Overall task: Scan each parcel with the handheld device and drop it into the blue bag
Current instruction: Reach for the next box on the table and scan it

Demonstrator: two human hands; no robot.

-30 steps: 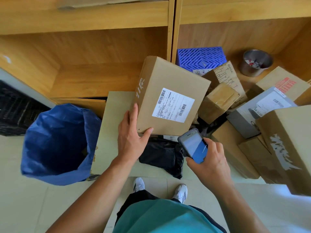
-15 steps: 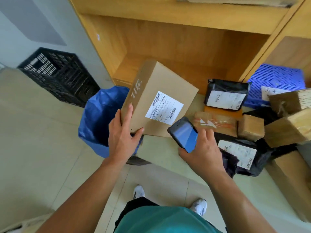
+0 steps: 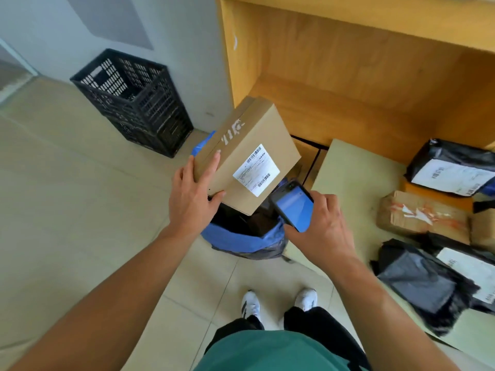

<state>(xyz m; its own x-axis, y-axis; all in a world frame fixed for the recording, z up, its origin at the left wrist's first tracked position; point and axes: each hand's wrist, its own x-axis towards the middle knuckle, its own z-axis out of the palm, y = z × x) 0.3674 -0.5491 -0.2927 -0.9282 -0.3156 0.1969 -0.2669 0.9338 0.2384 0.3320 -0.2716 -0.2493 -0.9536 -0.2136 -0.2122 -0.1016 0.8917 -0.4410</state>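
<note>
- My left hand point(image 3: 191, 194) has the cardboard box point(image 3: 249, 156) up in the air. The fingers are spread flat along its side face with the white print, and the thumb is hooked on the near bottom edge, so it's a proper grip.
- The box is tilted, with its white shipping label point(image 3: 256, 170) facing up at the camera. It hangs right over the mouth of the blue bag point(image 3: 241, 239).
- My right hand point(image 3: 321, 231) is wrapped around the handheld scanner point(image 3: 293, 207), fingers curled behind it and the blue screen facing up. Its top end sits just beside the box's near corner, right under the label. I can't tell if they actually touch.
- The blue bag stands open on the tiled floor point(image 3: 67, 210) just ahead of my white sneakers point(image 3: 251, 303), and there's dark stuff inside it.
- A black plastic crate point(image 3: 134, 100) sits against the wall to the left, near the bag.
- The wooden shelf unit point(image 3: 348, 76) is behind the box.
- To the right, a flat cardboard sheet point(image 3: 353, 178) carries more parcels: a black poly mailer point(image 3: 452, 167) with a white label, a brown taped parcel point(image 3: 420, 218), and a heap of black and grey mailers point(image 3: 423, 285) closest to me.
</note>
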